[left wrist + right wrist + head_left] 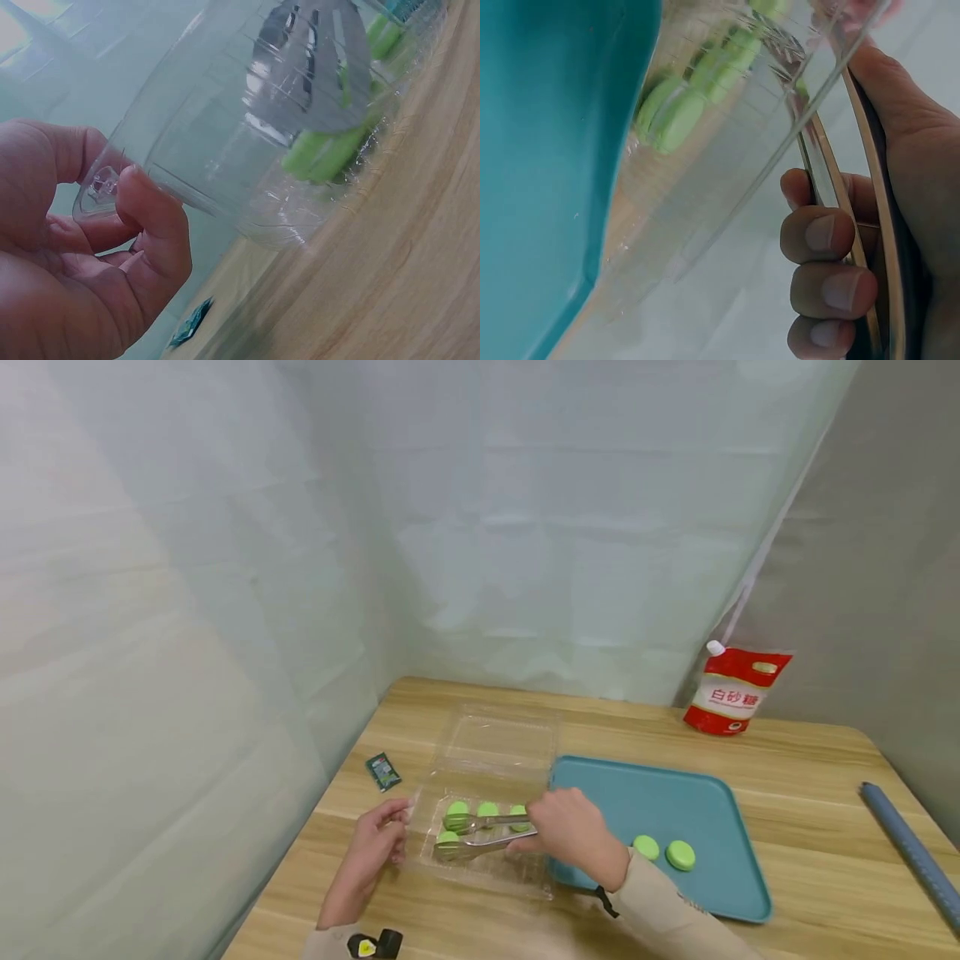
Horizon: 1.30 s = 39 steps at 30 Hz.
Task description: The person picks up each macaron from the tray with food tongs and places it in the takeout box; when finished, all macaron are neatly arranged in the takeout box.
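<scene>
A clear plastic box (510, 883) with its hinged lid (498, 739) laid back holds several green macarons (487, 811). My left hand (372, 843) pinches the box's left edge between thumb and fingers, seen close in the left wrist view. In my right hand (573, 831) is a pair of metal tongs (487, 843), its handles wrapped by curled fingers. The tong heads reach into the box, one on each side of the front-left macaron (447, 837); whether they press on it I cannot tell. Two more macarons (681, 855) lie on the blue tray (660, 793).
The tray stands close against the box's right side. A small dark green packet (383, 772) lies left of the box. At the back right stands a red and white sugar pouch (731, 692). A grey-blue rod (911, 852) lies along the table's right edge.
</scene>
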Tool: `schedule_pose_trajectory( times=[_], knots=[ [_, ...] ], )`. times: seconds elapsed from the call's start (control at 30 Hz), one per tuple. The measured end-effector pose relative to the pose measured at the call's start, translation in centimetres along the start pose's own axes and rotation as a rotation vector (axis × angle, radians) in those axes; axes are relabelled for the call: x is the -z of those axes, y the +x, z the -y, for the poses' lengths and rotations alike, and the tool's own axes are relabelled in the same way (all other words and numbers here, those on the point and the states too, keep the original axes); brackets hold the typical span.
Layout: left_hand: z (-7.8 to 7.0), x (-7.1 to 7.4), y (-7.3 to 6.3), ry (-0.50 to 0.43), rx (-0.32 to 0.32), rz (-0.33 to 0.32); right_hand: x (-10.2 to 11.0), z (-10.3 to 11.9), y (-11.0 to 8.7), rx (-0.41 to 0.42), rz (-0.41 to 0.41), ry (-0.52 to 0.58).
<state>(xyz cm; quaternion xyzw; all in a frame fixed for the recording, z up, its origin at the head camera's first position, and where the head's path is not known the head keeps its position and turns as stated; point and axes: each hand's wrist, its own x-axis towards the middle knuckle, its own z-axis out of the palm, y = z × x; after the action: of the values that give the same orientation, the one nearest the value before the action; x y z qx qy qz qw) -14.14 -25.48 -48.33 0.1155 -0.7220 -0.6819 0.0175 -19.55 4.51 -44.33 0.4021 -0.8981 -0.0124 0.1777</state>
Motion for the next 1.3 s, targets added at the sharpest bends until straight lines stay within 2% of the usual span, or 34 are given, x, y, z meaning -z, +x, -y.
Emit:
schedule_pose_trajectory(
  times=[0.37,0.67,0.87,1.17,1.3],
  knots=[
    [0.2,0.0,0.1,-0.013,-0.007,0.007,1.1,-0.5,-2.0,-0.059,-0.023,0.055],
    [0.2,0.0,0.3,0.006,0.017,0.001,2.5,-1.9,-4.3,-0.13,-0.016,0.143],
    [0.2,0.1,0.2,0.001,0.04,-0.011,3.2,-2.6,-5.8,-0.16,-0.011,0.127],
    [0.4,0.1,0.3,-0.004,0.035,-0.003,4.3,-3.4,-7.8,-0.246,0.038,0.118],
    [0.5,0.2,0.4,0.005,0.042,-0.006,4.6,-3.8,-8.7,-0.279,0.031,0.108]
  ],
)
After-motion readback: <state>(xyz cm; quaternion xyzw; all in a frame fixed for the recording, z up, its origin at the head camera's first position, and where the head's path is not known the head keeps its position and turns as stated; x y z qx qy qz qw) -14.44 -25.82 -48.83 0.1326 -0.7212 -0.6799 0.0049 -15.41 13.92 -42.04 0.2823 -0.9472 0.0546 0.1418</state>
